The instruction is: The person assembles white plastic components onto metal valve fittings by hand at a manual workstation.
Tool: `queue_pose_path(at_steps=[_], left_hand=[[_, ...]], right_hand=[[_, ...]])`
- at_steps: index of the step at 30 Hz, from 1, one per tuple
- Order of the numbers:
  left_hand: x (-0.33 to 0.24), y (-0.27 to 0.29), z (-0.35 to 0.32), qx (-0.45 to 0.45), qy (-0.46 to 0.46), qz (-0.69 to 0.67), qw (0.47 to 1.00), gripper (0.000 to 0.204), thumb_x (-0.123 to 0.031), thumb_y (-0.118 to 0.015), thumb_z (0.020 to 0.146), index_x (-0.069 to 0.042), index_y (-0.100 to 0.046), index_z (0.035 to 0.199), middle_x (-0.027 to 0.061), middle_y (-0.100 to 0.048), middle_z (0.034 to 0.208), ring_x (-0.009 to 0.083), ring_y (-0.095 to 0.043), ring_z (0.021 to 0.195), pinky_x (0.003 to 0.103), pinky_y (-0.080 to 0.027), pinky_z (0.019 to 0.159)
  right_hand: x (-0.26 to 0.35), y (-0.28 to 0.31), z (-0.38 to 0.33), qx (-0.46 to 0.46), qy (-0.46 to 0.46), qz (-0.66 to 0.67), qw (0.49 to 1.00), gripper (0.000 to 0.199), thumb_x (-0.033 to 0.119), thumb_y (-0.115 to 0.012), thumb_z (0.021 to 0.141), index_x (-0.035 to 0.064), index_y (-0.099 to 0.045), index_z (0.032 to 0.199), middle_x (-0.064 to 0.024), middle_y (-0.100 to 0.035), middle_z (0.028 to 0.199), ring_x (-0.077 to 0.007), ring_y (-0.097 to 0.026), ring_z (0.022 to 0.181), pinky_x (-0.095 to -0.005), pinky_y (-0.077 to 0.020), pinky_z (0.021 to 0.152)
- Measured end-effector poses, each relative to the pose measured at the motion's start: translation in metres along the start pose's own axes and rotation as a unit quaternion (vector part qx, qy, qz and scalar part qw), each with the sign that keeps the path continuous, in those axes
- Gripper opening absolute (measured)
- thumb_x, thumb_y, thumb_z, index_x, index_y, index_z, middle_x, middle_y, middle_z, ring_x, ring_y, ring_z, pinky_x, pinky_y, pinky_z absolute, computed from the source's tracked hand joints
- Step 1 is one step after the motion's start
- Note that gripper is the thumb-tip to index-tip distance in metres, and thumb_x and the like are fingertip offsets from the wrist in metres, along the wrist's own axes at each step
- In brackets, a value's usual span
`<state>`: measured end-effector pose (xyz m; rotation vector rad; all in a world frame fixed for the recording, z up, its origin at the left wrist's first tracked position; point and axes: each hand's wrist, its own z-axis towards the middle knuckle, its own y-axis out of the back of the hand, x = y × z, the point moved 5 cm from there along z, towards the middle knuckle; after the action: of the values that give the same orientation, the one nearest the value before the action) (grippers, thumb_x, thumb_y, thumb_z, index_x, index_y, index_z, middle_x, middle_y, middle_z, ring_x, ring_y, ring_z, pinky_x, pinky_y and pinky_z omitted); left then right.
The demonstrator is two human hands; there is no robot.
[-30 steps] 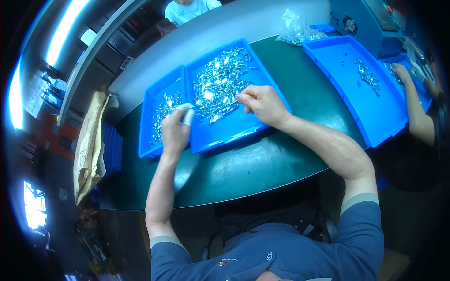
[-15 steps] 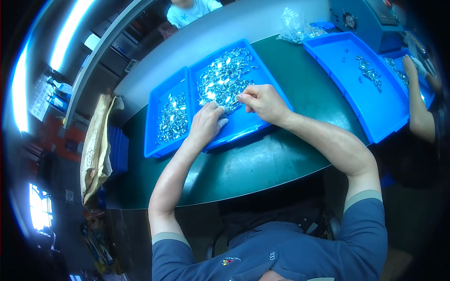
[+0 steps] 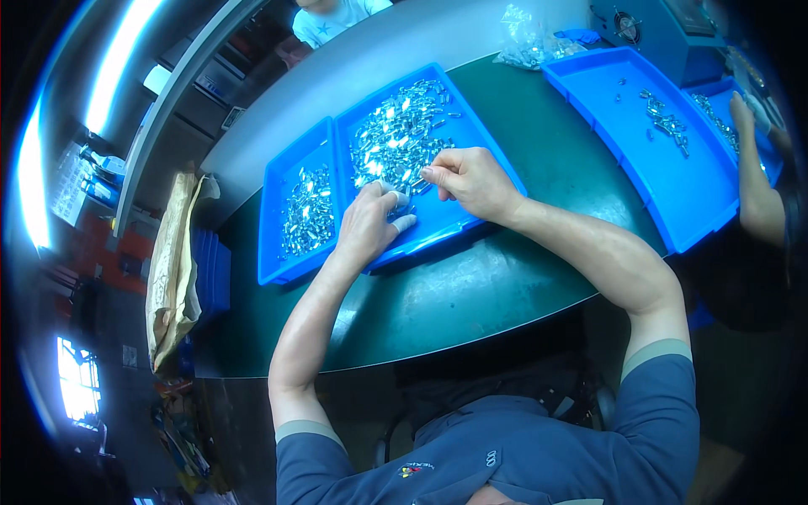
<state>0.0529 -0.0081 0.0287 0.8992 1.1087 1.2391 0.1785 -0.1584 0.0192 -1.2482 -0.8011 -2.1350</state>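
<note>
Many small shiny metal cylinder-like parts (image 3: 396, 139) lie heaped in the larger blue tray (image 3: 480, 126) in front of me. My left hand (image 3: 366, 223) reaches over this tray's near left corner, with pale covers on its fingertips. Its thumb and forefinger are apart, and a few metal parts show between them. To the right, my right hand (image 3: 475, 183) hangs over the same tray with thumb and forefinger pinched together. Whatever is in that pinch is too small to make out. A narrower blue tray (image 3: 273, 202) on the left holds more such parts.
The trays stand on a green tabletop (image 3: 438, 295). Another blue tray (image 3: 673, 202) with a few parts is at the right, beside another person's arm (image 3: 753, 168). A clear plastic bag (image 3: 526, 50) of parts lies at the back. Brown paper sacking (image 3: 172, 278) stands left.
My left thumb has come away from the forefinger a little, showing parts between them. The right hand keeps its pinch, nearly in place. The other person's arm at the right has shifted slightly.
</note>
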Motion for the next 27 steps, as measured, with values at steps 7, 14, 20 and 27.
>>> queue_pose_path(at_steps=[7,14,20,27], left_hand=[[-0.002,-0.005,0.005,0.004,-0.044,0.012,0.999,0.024,-0.014,-0.082,0.082,-0.005,-0.074,0.103,0.0116,-0.068,0.102,0.029,-0.067,0.1,0.039,-0.054,0.089],[0.021,-0.01,0.0,-0.1,0.21,-0.485,0.843,0.02,-0.009,-0.068,0.098,-0.003,-0.072,0.117,0.0049,-0.072,0.101,0.0133,-0.068,0.09,0.028,-0.054,0.079],[0.015,-0.023,-0.003,-0.106,0.223,-0.614,0.75,0.022,-0.012,-0.071,0.098,-0.001,-0.068,0.117,0.0085,-0.071,0.102,0.0165,-0.07,0.088,0.028,-0.057,0.078],[0.011,-0.03,-0.005,-0.079,0.187,-0.63,0.749,0.023,-0.013,-0.07,0.099,0.0,-0.066,0.118,0.0133,-0.074,0.106,0.0181,-0.072,0.089,0.028,-0.06,0.078]], right_hand=[[0.0,0.001,-0.001,0.004,-0.001,0.002,1.0,0.027,0.022,-0.067,0.1,-0.0002,-0.072,0.086,-0.0062,-0.068,0.067,-0.0106,-0.061,0.061,-0.0299,-0.0481,0.057],[0.004,-0.003,-0.004,0.057,-0.021,-0.036,0.998,0.028,0.024,-0.067,0.1,0.0015,-0.071,0.084,-0.0056,-0.068,0.067,-0.0108,-0.06,0.06,-0.0309,-0.046,0.055],[0.005,-0.001,-0.004,0.015,-0.006,-0.027,1.0,0.03,0.028,-0.066,0.099,0.0028,-0.073,0.083,-0.0088,-0.07,0.067,-0.0194,-0.067,0.06,-0.0367,-0.0505,0.059],[0.003,0.003,-0.003,-0.015,0.009,0.001,1.0,0.029,0.025,-0.066,0.099,0.0024,-0.073,0.082,-0.0087,-0.07,0.067,-0.0179,-0.066,0.061,-0.0352,-0.0499,0.058]])
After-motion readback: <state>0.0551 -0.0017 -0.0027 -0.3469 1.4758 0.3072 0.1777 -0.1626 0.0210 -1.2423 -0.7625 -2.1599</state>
